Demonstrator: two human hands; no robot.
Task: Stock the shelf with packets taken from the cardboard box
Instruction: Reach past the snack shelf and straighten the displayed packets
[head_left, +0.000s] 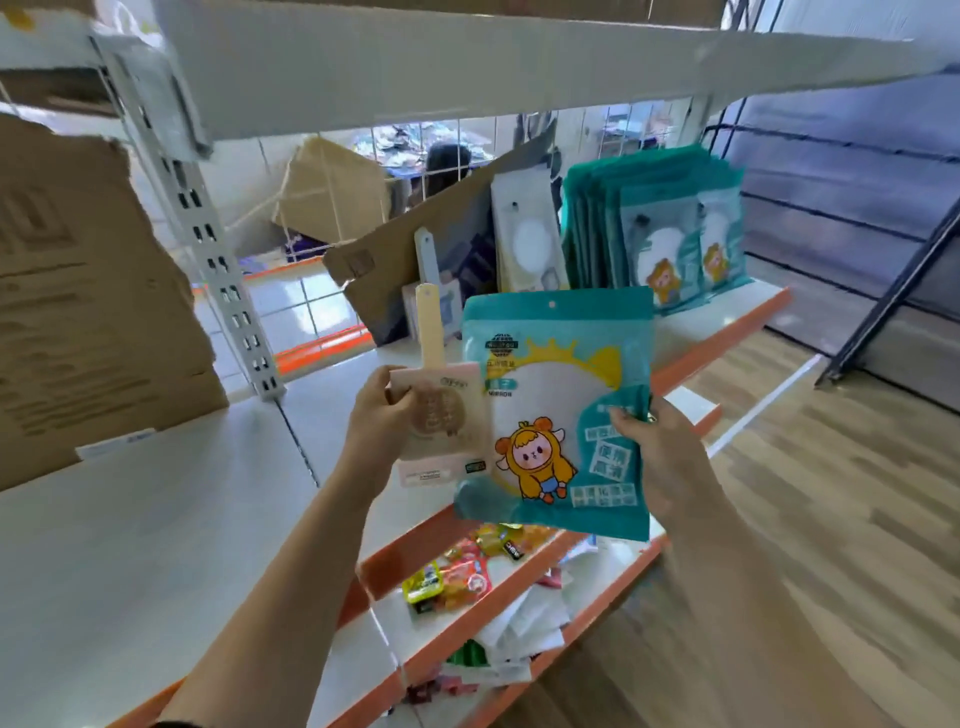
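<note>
My left hand (376, 415) grips a pink packet (444, 426) with a long cream tab sticking up. My right hand (657, 457) pinches the right edge of a teal packet (556, 410) that shows a cartoon figure in yellow. Both packets hover in front of the white shelf (156, 519). An open cardboard box (410, 260) lies tilted on the shelf behind them, with a few packets standing in it. Right of the box, a row of teal packets (660, 228) stands upright, with a white packet (527, 234) leaning at its left end.
A large cardboard box (88, 301) stands on the shelf at far left. A perforated white upright (208, 234) and the shelf above (467, 57) frame the bay. Lower shelves hold colourful sachets (457, 577) and white packets (524, 634). Wooden floor (831, 519) lies to the right.
</note>
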